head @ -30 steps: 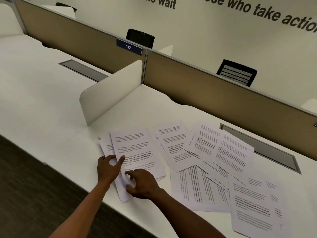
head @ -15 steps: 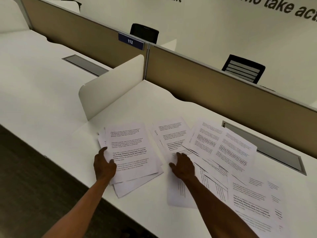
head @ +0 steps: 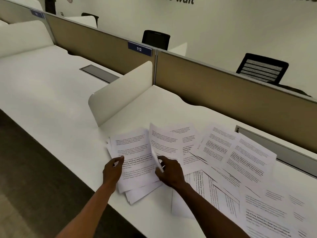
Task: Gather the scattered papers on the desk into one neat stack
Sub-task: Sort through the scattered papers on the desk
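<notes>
A small uneven stack of printed sheets (head: pixel 135 162) lies near the front edge of the white desk (head: pixel 163 107). My left hand (head: pixel 112 170) rests on the stack's left side, thumb on the top sheet. My right hand (head: pixel 169 172) pinches the near edge of one printed sheet (head: pixel 163 141), which is lifted and curled up just right of the stack. Several more printed sheets (head: pixel 240 157) lie fanned and overlapping across the desk to the right, reaching the frame's lower right corner.
A low white divider (head: pixel 120 93) stands left of the papers. A tan partition (head: pixel 223 93) with a "112" label (head: pixel 139 48) runs along the back. A cable tray lid (head: pixel 274 148) sits at the right rear. Black chairs (head: pixel 262 69) stand beyond the partition. Dark floor lies at the left.
My right hand has taken hold of a sheet from the spread and is lifting it leftward toward the stack. My left hand stays on the stack. The camera has shifted.
</notes>
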Action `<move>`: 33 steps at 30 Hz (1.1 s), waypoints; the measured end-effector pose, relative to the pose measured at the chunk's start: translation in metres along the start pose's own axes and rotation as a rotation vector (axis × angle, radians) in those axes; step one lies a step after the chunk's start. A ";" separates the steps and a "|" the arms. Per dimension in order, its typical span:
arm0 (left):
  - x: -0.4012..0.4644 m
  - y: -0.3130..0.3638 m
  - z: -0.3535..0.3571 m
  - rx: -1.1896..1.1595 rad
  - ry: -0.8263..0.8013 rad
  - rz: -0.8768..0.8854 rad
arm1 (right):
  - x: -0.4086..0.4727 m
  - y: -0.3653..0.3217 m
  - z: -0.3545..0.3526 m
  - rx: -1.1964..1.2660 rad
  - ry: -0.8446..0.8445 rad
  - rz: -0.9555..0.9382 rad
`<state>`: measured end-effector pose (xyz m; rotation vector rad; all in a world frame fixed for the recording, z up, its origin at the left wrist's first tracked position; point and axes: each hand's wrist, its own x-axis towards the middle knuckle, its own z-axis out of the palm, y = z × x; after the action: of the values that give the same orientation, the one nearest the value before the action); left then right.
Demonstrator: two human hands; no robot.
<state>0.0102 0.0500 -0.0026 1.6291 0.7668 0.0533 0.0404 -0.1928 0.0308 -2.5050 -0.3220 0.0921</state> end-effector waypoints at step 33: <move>0.052 0.036 -0.004 0.621 0.065 0.450 | -0.038 0.114 -0.054 -0.125 0.378 0.708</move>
<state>0.0650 0.0797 0.0109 2.3820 0.4687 0.2057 0.0354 -0.3229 0.0087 -2.5698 0.7346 -0.1238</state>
